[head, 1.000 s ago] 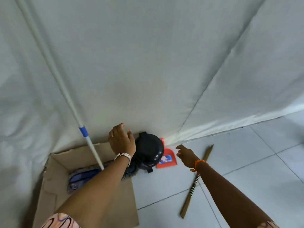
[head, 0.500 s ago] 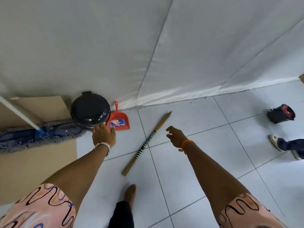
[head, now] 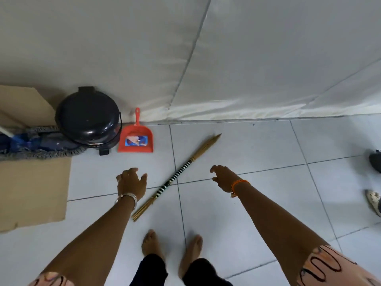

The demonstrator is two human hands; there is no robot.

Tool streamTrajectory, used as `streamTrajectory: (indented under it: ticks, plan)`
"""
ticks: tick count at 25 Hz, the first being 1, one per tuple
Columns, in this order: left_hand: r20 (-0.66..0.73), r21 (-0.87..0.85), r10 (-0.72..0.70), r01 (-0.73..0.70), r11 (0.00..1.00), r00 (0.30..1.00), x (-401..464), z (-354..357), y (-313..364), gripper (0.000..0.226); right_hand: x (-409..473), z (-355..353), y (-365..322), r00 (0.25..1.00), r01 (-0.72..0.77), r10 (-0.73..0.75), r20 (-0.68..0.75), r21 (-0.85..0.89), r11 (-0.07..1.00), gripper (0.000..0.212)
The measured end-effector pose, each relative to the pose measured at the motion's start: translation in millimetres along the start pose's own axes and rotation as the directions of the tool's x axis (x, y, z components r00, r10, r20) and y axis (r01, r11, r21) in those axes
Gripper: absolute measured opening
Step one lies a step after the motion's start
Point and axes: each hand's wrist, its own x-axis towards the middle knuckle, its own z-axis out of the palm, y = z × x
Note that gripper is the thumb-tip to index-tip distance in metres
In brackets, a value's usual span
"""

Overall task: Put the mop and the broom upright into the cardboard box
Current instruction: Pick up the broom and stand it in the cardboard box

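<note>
The broom (head: 179, 174), a thin stick bundle with a black-and-white striped wrap, lies flat on the tiled floor between my hands. My left hand (head: 131, 183) hovers open just left of its lower part, touching nothing. Open as well, my right hand (head: 224, 178) reaches out to the right of the broom. At the far left the mop (head: 39, 144) rests in the cardboard box (head: 35, 188); its blue-grey fringed head shows, and only a short piece of its white pole is in view.
A black lidded bin (head: 88, 120) stands against the white fabric wall (head: 185, 58), beside the box. A red dustpan (head: 136, 140) lies right of the bin. My bare feet (head: 171, 248) are below the broom. Another person's shoes (head: 374, 200) are at the right edge.
My view has swung right and down from the box to the floor. My left hand left the box's edge and came over to the broom; my right hand stayed open near it.
</note>
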Motion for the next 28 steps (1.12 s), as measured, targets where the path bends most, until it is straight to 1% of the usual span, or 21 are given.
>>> streamTrajectory:
  ticks: [2,4,7,9,11,13,15,17,19,22,24,25,26,27,28]
  plan:
    - [0.054,0.029,-0.011,0.009,1.000,0.999,24.3,50.3,-18.3,0.050,51.8,25.9,24.9,0.999,0.044,-0.044,0.007,-0.063,0.997,0.040]
    - [0.116,0.092,0.000,-0.010,0.996,0.993,57.6,110.4,-49.0,0.052,122.2,69.4,44.4,0.994,0.105,-0.105,0.006,-0.126,0.987,0.043]
    - [0.185,0.146,-0.010,-0.017,0.989,0.983,104.1,198.2,-101.9,0.055,223.4,139.3,52.9,0.985,0.173,-0.170,0.032,-0.170,0.970,0.048]
    - [0.232,0.193,-0.028,-0.018,0.981,0.972,125.9,245.1,-132.1,0.058,279.1,176.6,54.6,0.976,0.219,-0.218,0.029,-0.211,0.953,0.056]
    - [0.271,0.267,-0.027,-0.048,0.963,0.962,142.2,287.1,-160.0,0.064,326.8,207.1,54.5,0.956,0.285,-0.294,0.020,-0.305,0.909,0.061]
    - [0.298,0.349,-0.026,-0.083,0.933,0.954,154.6,322.4,-182.8,0.068,368.1,233.4,55.5,0.934,0.335,-0.357,0.022,-0.402,0.852,0.058]
    - [0.267,0.366,-0.011,-0.091,0.926,0.964,160.4,346.6,-196.7,0.064,394.1,251.1,56.9,0.926,0.348,-0.376,0.036,-0.468,0.812,0.058]
    - [0.208,0.338,0.040,-0.110,0.935,0.977,165.0,360.9,-206.4,0.054,409.6,263.6,60.1,0.922,0.341,-0.387,0.019,-0.515,0.787,0.057]
    - [0.160,0.315,0.091,-0.138,0.939,0.983,171.8,366.6,-210.6,0.045,420.4,270.2,61.0,0.907,0.329,-0.420,-0.021,-0.586,0.741,0.047]
    - [0.148,0.405,0.133,-0.183,0.896,0.980,174.5,362.2,-205.8,0.038,426.1,269.3,57.8,0.896,0.293,-0.438,-0.077,-0.639,0.711,0.033]
    - [0.093,0.415,0.118,-0.146,0.898,0.989,167.9,344.7,-195.8,0.031,420.4,266.0,56.9,0.902,0.292,-0.428,-0.058,-0.648,0.703,0.031]
    - [0.086,0.421,0.123,-0.148,0.895,0.989,163.6,332.1,-189.7,0.029,414.1,262.7,57.3,0.910,0.288,-0.413,-0.050,-0.641,0.711,0.031]
    - [0.070,0.452,0.199,-0.209,0.867,0.977,160.3,317.2,-183.9,0.030,404.5,255.3,58.2,0.917,0.282,-0.395,-0.050,-0.619,0.733,0.032]
    - [0.028,0.509,0.310,-0.280,0.814,0.950,158.6,299.8,-177.7,0.029,393.1,245.5,60.1,0.921,0.285,-0.386,-0.050,-0.591,0.755,0.031]
    - [-0.031,0.579,0.439,-0.342,0.740,0.898,157.3,276.7,-167.4,0.026,377.2,229.6,61.8,0.921,0.292,-0.386,-0.051,-0.565,0.772,0.030]
